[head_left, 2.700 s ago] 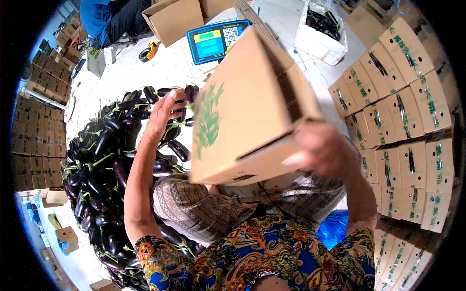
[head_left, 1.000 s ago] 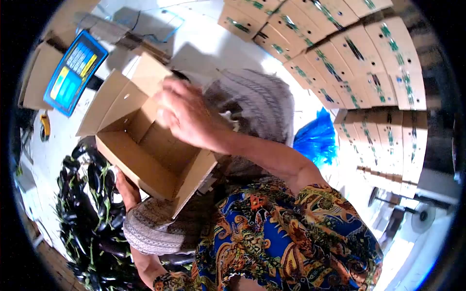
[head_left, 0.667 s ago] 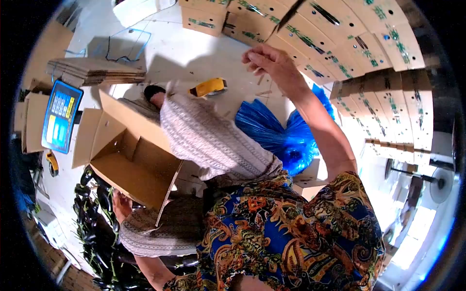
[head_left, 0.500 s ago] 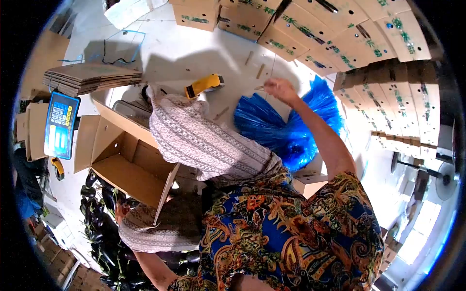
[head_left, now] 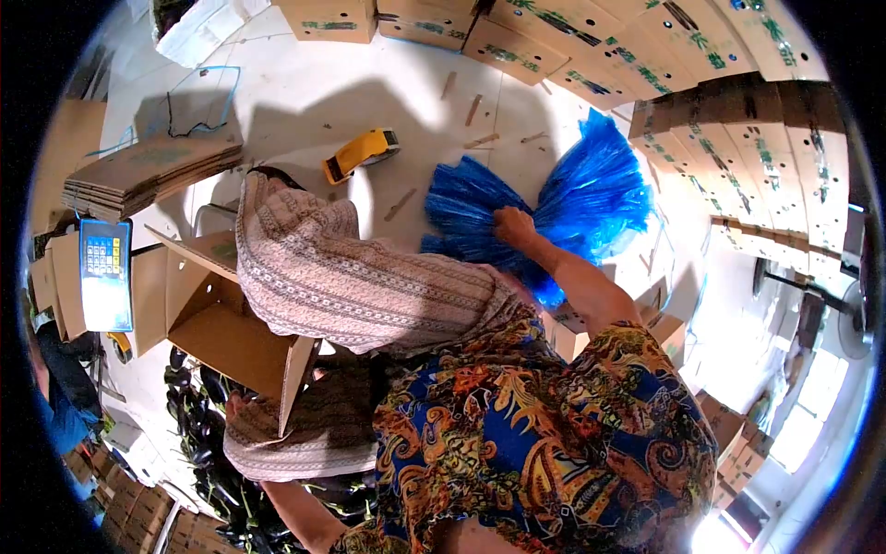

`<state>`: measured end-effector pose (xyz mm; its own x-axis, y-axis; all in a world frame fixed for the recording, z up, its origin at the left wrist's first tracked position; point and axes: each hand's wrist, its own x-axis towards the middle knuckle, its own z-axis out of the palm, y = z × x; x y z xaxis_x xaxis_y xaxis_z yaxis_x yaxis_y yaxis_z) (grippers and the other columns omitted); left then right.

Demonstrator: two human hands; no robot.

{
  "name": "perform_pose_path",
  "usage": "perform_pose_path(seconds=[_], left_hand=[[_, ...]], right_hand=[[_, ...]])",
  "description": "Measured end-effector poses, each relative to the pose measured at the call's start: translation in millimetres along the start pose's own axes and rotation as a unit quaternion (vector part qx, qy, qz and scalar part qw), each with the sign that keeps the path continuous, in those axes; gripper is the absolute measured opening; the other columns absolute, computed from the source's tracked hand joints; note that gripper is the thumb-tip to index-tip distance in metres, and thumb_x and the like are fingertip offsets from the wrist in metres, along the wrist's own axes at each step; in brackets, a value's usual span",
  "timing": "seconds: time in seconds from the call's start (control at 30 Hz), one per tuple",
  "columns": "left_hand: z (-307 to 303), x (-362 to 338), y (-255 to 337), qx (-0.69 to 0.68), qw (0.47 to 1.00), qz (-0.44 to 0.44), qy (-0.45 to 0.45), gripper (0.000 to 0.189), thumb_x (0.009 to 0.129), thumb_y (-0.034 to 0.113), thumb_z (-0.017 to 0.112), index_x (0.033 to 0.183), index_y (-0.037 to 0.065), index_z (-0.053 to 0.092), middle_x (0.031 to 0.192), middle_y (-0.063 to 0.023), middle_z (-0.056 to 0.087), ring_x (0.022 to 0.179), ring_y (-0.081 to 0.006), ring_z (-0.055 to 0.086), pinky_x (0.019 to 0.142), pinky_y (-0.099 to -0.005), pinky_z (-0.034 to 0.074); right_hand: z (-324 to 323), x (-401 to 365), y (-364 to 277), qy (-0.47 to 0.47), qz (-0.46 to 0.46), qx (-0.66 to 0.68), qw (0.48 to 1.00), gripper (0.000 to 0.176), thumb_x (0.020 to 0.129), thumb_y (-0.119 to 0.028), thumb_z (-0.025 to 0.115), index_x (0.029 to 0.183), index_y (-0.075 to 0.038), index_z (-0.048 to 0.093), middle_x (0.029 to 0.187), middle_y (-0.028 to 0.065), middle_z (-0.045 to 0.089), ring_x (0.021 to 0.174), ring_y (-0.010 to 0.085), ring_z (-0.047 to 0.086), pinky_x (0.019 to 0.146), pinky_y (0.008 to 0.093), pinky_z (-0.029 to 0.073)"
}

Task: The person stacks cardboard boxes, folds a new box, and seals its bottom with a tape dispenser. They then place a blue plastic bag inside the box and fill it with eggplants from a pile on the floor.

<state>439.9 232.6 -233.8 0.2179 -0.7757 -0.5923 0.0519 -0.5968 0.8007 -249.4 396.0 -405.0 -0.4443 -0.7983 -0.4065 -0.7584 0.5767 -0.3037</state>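
My right hand (head_left: 513, 225) is closed on the gathered middle of a blue plastic bundle (head_left: 591, 198), whose crinkled sheets fan out on both sides over the floor. My left hand (head_left: 238, 406) is low beside my leg, mostly hidden by the patterned trousers, close to a heap of dark eggplants (head_left: 208, 443). I cannot tell what its fingers hold. An open cardboard box (head_left: 231, 346) tilts between my knees and the eggplants, its inside bare.
A yellow tape dispenser (head_left: 360, 155) lies on the floor ahead. Flattened cartons (head_left: 152, 171) are stacked at the left, behind a scale display with keypad (head_left: 106, 272). Printed cardboard boxes (head_left: 738, 175) are piled along the right and back. A fan (head_left: 854, 319) stands far right.
My right hand has come down and left from above the floor onto the blue plastic and closed on it. The bundle's sheets have shifted slightly. The whole view has turned a little.
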Motion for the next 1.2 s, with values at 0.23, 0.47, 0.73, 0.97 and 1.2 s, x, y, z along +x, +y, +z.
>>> perform_pose_path(seconds=[0.23,0.47,0.73,0.97,1.2], left_hand=[[-16.3,3.4,0.3,0.021,1.000,0.000,-0.003,0.043,0.095,0.033,0.052,0.126,0.004,0.053,0.107,-0.0082,0.064,0.086,-0.0181,0.060,0.069,-0.0336,0.049],[-66.0,78.3,37.9,0.094,0.981,0.159,-0.063,0.042,0.094,0.032,0.053,0.126,0.005,0.054,0.107,-0.0084,0.064,0.087,-0.0179,0.061,0.069,-0.0332,0.049],[178.2,-132.6,209.5,0.214,0.840,0.495,0.054,0.041,0.091,0.026,0.060,0.126,0.005,0.057,0.118,-0.0131,0.061,0.104,-0.0200,0.059,0.079,-0.0319,0.049],[322.8,-164.2,199.8,0.319,0.649,0.642,-0.254,0.082,0.069,0.010,0.076,0.142,0.010,0.037,0.141,-0.0165,0.041,0.124,-0.0313,0.046,0.096,-0.0442,0.045],[349.9,-132.8,203.2,0.163,0.666,0.607,-0.401,0.029,0.075,0.001,0.056,0.103,-0.002,0.060,0.090,-0.0121,0.063,0.084,-0.0222,0.061,0.080,-0.0317,0.049]], right_hand=[[-62.5,-13.5,12.5,0.047,-0.025,0.273,0.961,0.023,0.081,-0.026,0.064,0.086,-0.003,0.060,0.068,0.0115,0.060,0.059,0.0250,0.060,0.057,0.0384,0.048],[-138.7,-4.0,-29.7,-0.043,0.005,0.434,0.900,0.024,0.091,-0.029,0.057,0.087,-0.005,0.056,0.067,0.0028,0.052,0.052,0.0116,0.048,0.047,0.0271,0.039],[-225.1,-33.1,-170.7,-0.157,-0.158,0.439,0.870,0.024,0.095,-0.027,0.055,0.093,-0.003,0.055,0.066,0.0011,0.049,0.052,0.0078,0.047,0.045,0.0247,0.038],[-290.7,-95.8,-247.4,-0.188,-0.163,0.500,0.829,0.014,0.095,-0.022,0.054,0.091,-0.008,0.052,0.070,-0.0073,0.038,0.052,0.0020,0.032,0.045,0.0184,0.024],[-333.5,-121.3,-278.6,-0.224,-0.331,0.493,0.773,0.019,0.091,-0.022,0.062,0.101,-0.006,0.058,0.075,-0.0032,0.054,0.054,0.0026,0.042,0.045,0.0180,0.032]])
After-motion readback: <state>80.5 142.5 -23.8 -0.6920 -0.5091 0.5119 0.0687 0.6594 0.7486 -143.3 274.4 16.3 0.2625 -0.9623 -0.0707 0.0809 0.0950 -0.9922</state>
